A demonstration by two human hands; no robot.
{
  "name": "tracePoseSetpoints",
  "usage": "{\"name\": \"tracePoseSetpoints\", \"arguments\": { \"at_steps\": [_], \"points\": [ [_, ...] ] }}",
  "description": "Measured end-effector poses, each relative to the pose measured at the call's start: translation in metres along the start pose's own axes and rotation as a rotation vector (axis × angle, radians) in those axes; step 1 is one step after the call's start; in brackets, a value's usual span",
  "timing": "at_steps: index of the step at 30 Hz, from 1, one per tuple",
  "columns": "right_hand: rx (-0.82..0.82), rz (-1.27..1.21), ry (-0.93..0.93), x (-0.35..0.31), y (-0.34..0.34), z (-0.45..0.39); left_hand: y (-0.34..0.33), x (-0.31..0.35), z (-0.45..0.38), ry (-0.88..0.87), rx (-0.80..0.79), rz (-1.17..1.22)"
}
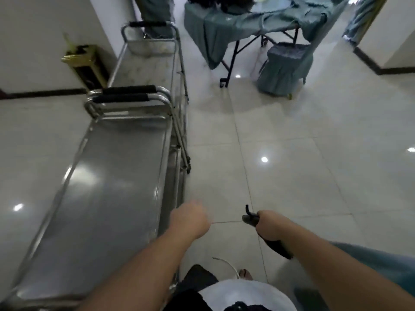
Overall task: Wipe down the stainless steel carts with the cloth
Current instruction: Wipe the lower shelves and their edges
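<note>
**Hands beside the near cart, cloth in right grip**

Left hand [190, 217]: seen from the back, fingers curled under and out of sight; held just off the right edge of the near cart [107, 194]; contact and hold cannot be told. Right hand [268, 225]: clenched round a dark cloth [277, 244], one end poking out ahead of the fist, the rest trailing back under the wrist.

Cloth held over the floor, right of the near cart and apart from it. Near cart's steel top bare and reflective, with black-padded handles [128, 93] at the far end. Second cart [148, 68] lined up beyond it, along the wall.

Floor [303, 153]: glossy pale tile with lamp reflections. Brass-coloured bin [84, 66] against the left wall. Folding table [247, 23] draped in grey-green fabric ahead, a covered chair [284, 68] beside it.
</note>
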State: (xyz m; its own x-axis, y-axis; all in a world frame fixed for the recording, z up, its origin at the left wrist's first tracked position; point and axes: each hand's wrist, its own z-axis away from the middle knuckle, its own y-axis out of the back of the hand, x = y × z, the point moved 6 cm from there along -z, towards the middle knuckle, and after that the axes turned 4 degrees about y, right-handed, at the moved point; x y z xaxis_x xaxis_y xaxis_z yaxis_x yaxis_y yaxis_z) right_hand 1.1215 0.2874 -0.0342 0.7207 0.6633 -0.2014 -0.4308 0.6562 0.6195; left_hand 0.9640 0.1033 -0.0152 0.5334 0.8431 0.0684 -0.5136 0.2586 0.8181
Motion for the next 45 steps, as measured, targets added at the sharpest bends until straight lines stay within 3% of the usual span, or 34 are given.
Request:
{"name": "tracePoseSetpoints", "arguments": {
  "at_steps": [8,14,21,28,35,40,45],
  "points": [
    [-0.124,0.339,0.294,-0.108,0.025,-0.084,-0.023,-0.073,-0.002,0.360,-0.030,0.263],
    [-0.202,0.559,0.471,-0.194,0.013,-0.113,-0.033,-0.121,-0.027,0.486,-0.063,0.364],
    [-0.334,0.816,0.616,-0.245,-0.002,-0.132,-0.048,-0.133,-0.010,0.655,-0.031,0.574],
    [-0.447,1.107,0.789,-0.277,-0.024,-0.147,-0.095,-0.109,0.044,0.963,-0.025,0.619],
    [-0.595,1.322,1.001,-0.257,-0.053,-0.148,-0.144,-0.019,0.073,1.268,-0.097,0.866],
    [-0.661,1.441,1.016,-0.205,-0.058,-0.156,-0.174,0.039,0.064,1.279,-0.227,0.994],
    [-0.689,1.529,1.014,-0.157,-0.073,-0.168,-0.208,0.054,0.063,1.301,-0.213,1.044]
  ]
}}
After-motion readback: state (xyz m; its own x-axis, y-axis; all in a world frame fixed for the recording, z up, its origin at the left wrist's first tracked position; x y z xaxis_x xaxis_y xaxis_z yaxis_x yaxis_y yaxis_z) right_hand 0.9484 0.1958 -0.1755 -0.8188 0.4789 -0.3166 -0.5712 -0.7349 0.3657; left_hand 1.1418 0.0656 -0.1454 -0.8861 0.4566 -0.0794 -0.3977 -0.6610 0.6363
